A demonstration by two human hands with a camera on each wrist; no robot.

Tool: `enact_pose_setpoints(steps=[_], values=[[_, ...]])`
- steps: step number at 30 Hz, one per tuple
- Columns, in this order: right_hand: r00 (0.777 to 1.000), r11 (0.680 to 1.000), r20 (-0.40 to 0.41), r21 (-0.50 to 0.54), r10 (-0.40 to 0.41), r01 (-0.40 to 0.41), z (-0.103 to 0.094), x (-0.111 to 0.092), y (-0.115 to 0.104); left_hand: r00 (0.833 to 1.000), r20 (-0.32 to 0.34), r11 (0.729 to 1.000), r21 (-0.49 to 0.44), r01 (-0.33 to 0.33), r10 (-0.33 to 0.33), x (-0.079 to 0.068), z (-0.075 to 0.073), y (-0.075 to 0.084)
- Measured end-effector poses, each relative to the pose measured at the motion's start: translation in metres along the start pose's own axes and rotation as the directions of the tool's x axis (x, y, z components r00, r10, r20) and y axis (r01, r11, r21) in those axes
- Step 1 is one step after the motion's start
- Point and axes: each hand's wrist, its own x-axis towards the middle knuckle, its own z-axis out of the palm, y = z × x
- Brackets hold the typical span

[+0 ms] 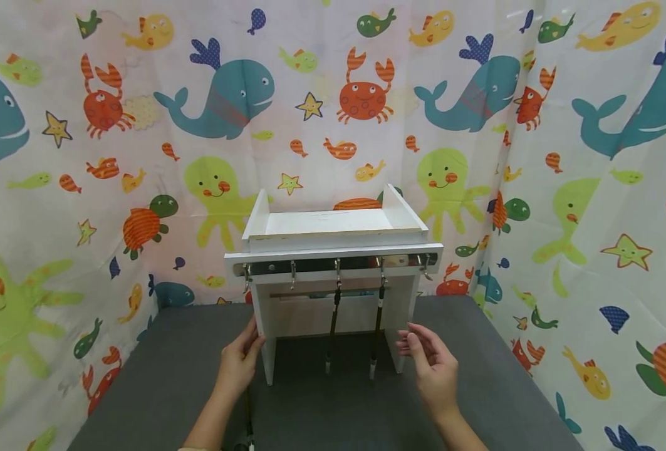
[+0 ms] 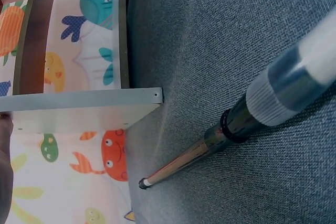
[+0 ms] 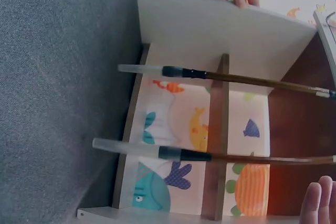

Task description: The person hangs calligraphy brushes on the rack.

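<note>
A white wooden rack stands on the grey surface, with a metal strip of several hooks along its front. Two capped calligraphy brushes, a left one and a right one, hang tips down from the hooks. My left hand touches the front edge of the rack's left side panel. Beside the right panel is my right hand, its fingers loosely bent and holding nothing; whether they touch the panel is unclear. Another capped brush lies near my left wrist, partly cut off in the head view.
The grey cloth-like surface runs under the rack. A white curtain printed with sea animals surrounds it at the back and sides. On top of the rack is a shelf with raised sides.
</note>
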Motion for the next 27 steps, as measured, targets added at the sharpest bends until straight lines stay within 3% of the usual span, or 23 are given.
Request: enact_pose_setpoints(steps=[6,12,19,24,27], values=[[0.993,0.991,-0.095,-0.106,0.07,-0.08,-0.006,0.007,0.009,1.0,-0.003,1.0,-0.008,-0.025,0.025,0.002,0.003,-0.006],[0.964,0.945,-0.178,-0.226,0.197,-0.234,-0.008,0.012,0.022,0.999,-0.024,0.999,-0.014,-0.037,0.037,0.001,0.003,-0.009],[0.929,0.899,-0.117,-0.236,0.35,-0.369,-0.012,0.016,0.04,0.999,-0.021,0.999,-0.023,-0.038,0.037,0.0,0.002,-0.005],[0.922,0.896,-0.055,-0.223,0.382,-0.385,-0.012,0.016,0.048,1.0,-0.02,1.0,-0.011,-0.016,0.016,-0.002,0.002,0.005],[0.913,0.888,-0.042,-0.217,0.406,-0.405,-0.01,0.017,0.038,0.999,-0.032,0.999,0.005,-0.042,0.042,-0.002,0.003,0.005]])
